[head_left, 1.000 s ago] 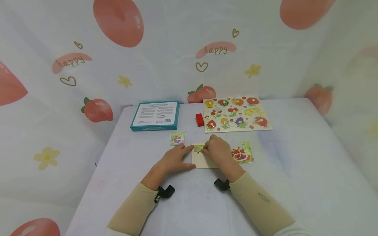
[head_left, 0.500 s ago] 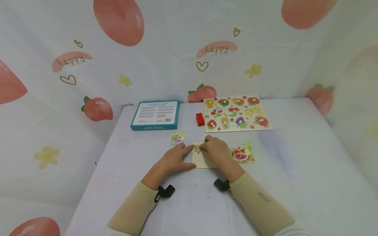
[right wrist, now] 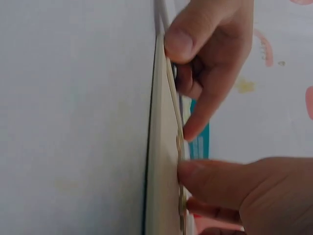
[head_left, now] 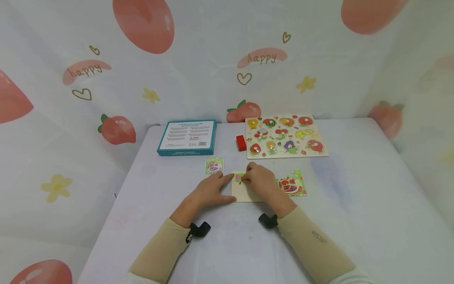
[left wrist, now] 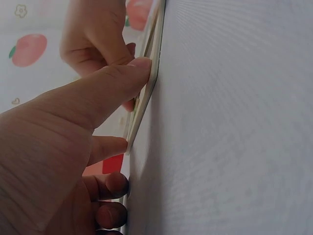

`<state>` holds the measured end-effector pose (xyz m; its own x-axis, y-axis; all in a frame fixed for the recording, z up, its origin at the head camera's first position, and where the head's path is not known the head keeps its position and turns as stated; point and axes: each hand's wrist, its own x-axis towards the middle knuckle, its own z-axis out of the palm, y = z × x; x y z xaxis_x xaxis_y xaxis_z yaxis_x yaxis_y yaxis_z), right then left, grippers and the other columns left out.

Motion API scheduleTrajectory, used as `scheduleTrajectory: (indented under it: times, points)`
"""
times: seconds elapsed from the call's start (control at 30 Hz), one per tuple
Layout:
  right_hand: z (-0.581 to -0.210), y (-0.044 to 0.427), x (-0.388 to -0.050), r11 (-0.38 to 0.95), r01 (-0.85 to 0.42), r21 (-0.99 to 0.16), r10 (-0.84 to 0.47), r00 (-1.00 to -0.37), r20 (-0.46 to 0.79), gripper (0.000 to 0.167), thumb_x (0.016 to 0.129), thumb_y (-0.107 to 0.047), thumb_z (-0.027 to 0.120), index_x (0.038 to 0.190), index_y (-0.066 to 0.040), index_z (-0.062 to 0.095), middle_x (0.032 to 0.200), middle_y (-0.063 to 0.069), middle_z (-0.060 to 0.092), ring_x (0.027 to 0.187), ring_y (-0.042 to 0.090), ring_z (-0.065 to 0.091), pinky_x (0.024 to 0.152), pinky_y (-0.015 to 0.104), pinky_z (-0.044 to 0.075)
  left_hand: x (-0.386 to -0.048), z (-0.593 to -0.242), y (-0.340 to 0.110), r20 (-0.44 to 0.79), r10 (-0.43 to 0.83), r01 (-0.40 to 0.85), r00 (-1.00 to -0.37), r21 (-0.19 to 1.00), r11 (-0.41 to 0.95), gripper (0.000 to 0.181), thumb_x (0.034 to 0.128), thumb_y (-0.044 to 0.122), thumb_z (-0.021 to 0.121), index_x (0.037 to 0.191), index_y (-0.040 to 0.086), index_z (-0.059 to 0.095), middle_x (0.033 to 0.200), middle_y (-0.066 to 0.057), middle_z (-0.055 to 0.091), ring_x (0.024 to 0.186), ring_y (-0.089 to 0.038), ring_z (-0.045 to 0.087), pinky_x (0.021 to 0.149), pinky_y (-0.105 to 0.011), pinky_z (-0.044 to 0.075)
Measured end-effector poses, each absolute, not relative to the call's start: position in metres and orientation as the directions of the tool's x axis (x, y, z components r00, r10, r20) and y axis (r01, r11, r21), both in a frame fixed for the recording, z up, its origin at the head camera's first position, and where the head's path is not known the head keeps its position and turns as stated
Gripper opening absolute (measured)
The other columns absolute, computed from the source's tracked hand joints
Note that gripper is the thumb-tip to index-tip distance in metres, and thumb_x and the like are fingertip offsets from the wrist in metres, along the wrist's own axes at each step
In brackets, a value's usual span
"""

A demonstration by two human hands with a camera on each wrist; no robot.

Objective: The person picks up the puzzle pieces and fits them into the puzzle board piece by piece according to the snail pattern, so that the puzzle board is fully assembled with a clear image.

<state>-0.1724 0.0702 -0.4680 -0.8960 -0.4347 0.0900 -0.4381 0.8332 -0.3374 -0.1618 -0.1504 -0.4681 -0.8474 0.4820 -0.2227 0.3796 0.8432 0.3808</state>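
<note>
so, left hand (head_left: 209,190) lies at the left edge of a pale wooden board (head_left: 242,195), thumb and index finger spread wide apart, index at the far corner, thumb at the near one. its other fingers bend loosely, seen in the left wrist view. it presses the edge rather than wrapping round anything.

right hand (head_left: 261,182) is over the upper part of the board, thumb and index nearly closed, pinching a small puzzle piece (head_left: 242,181) mostly hidden by the fingertips. green piece with a pink flower (head_left: 238,177) sits on the board by the far left corner, just left of those fingertips.

board is flat on the white-covered table (head_left: 227,244), between the hands, mostly bare wood where visible. small square snail card (head_left: 214,166) just beyond the left hand; larger snail picture (head_left: 292,184) right of the right hand, partly covered by it.

farther back, left to right: teal box (head_left: 186,137), red block (head_left: 241,143), fruit puzzle (head_left: 287,137), block just beside the puzzle. printed backdrop (head_left: 195,79) behind. beige sleeves (head_left: 156,252) on both forearms.
</note>
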Motion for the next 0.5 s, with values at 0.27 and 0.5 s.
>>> scheduleTrajectory:
  times: [0.27, 0.5]
  points:
    - [-0.463, 0.085, -0.176, 0.776, -0.530, -0.342, -0.560, -0.828, 0.013, 0.029, 0.097, -0.027, 0.073, 0.125, -0.021, 0.075, 0.117, 0.009, 0.056, 0.100, 0.024, 0.050, 0.084, 0.037, 0.046, -0.162, -0.465, -0.150, -0.230, 0.478, 0.372, -0.848, 0.386, 0.844, 0.085, 0.0848, 0.059, 0.077, 0.157, 0.026, 0.046, 0.107, -0.001, 0.048, 0.095, -0.018, 0.048, 0.078, -0.034, 0.043]
    - [-0.454, 0.097, -0.178, 0.777, -0.497, -0.387, -0.547, -0.837, -0.021, 0.041, 0.097, -0.027, 0.072, 0.138, -0.026, 0.068, 0.128, 0.009, 0.049, 0.113, 0.029, 0.045, 0.093, 0.047, 0.042, -0.162, -0.466, -0.150, -0.229, 0.481, 0.378, -0.847, 0.379, 0.845, 0.085, 0.0846, 0.059, 0.077, 0.157, 0.026, 0.046, 0.105, 0.000, 0.048, 0.092, -0.017, 0.048, 0.075, -0.033, 0.043]
